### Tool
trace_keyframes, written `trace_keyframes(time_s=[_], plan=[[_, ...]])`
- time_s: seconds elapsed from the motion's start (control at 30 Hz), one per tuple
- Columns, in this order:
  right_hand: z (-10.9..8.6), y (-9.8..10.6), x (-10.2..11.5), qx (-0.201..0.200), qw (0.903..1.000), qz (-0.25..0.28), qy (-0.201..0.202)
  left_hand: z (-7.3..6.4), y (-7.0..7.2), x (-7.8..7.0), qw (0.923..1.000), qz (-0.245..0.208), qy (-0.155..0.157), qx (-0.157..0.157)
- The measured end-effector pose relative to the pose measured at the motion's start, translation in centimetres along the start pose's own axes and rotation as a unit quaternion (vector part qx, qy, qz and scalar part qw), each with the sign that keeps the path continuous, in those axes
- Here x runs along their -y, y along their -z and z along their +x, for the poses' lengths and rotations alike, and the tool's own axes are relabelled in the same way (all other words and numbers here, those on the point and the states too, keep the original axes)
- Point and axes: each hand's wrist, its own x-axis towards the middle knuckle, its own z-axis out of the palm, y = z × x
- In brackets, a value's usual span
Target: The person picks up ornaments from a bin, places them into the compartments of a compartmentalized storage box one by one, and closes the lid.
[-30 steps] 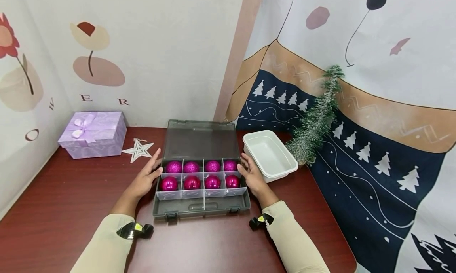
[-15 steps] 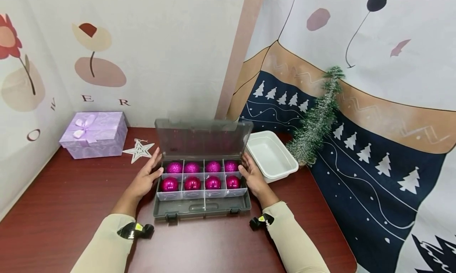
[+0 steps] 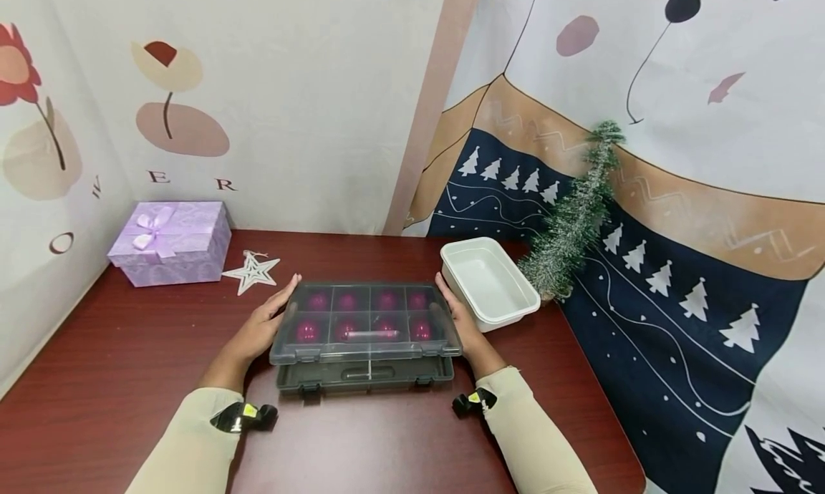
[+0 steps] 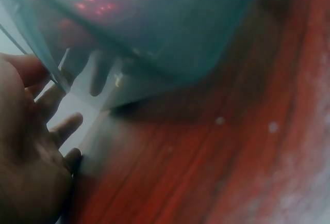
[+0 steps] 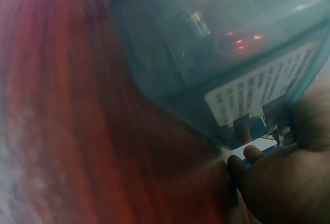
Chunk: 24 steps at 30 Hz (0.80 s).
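A grey see-through plastic divided box (image 3: 322, 374) lies on the table, its hinged lid (image 3: 367, 344) tipped over the compartments with a gap along the front edge. Several magenta Christmas balls (image 3: 308, 331) show dimly through the lid in two rows; the front row of compartments holds none. My left hand (image 3: 258, 329) lies along the box's left side, fingers fairly straight; its fingers (image 4: 67, 129) spread beside the clear wall in the left wrist view. On the opposite side, my right hand (image 3: 465, 326) is at the box's edge, fingers partly hidden behind it.
A white plastic tub (image 3: 451, 258) stands right of the box, close to my right hand. Behind it leans a small frosted tinsel tree (image 3: 573, 229). At the back left are a purple gift box (image 3: 170, 243) and a white star ornament (image 3: 251, 272).
The lid has swung from lying back, through upright, forward and down over the balls. Both hands have stayed at the box's sides, their thumbs no longer showing over its rim.
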Motion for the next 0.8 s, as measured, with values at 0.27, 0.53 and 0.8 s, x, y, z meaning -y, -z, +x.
trace_keyframes(time_s=[0.27, 0.53, 0.8], plan=[[-1.5, -0.2, 0.3, -0.050, 0.9979, 0.038, -0.017, -0.1, 0.4, -0.2, 0.9997, 0.016, 0.005, -0.018], [-3.0, 0.2, 2.0, -0.057, 0.9975, 0.042, -0.004, -0.9, 1.1, -1.8, 0.9953, 0.064, -0.006, -0.072], [-5.0, 1.7, 2.5, 0.054, 0.9769, 0.207, 0.003, -1.5, 1.6, -1.9, 0.9966, 0.004, -0.081, -0.012]])
